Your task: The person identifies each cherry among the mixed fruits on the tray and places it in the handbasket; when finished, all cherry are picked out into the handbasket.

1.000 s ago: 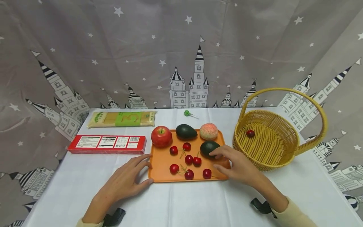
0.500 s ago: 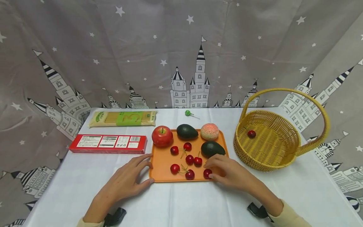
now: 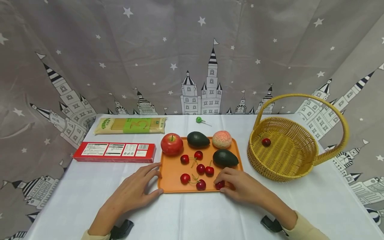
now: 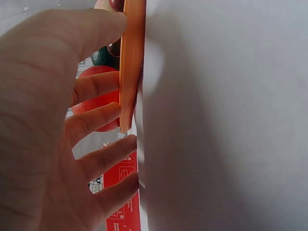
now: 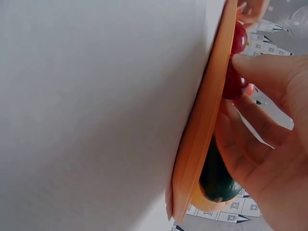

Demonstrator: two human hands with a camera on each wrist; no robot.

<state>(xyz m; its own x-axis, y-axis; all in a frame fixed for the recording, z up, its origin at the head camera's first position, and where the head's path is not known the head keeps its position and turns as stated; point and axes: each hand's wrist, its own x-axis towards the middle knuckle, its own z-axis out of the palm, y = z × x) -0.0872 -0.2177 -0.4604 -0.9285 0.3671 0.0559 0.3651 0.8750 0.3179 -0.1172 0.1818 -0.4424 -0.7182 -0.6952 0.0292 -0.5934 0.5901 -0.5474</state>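
Observation:
An orange tray (image 3: 172, 171) bears a red apple (image 3: 172, 144), two dark green avocados (image 3: 225, 158), a pinkish peach (image 3: 222, 139) and several red cherries (image 3: 200, 169). At the tray's front right, my right hand (image 3: 244, 186) has thumb and fingers around a cherry (image 3: 220, 185). The right wrist view shows the thumb against that cherry (image 5: 233, 84), fingers on its other side, the cherry low over the tray. My left hand (image 3: 132, 188) rests at the tray's left edge, fingers spread, with thumb and fingertips at the rim (image 4: 132, 62).
Right of the tray stands a yellow wicker basket (image 3: 283, 166) with a tall handle and one cherry (image 3: 266, 142) inside. A red box (image 3: 115, 152) and a pack of noodles (image 3: 130, 125) lie at left. A green lollipop (image 3: 199, 120) lies behind the tray.
My right hand has come from beside the front avocado, forward and left, down to the cherry at the tray's front right, and its fingers have closed around it. The left hand has stayed in place.

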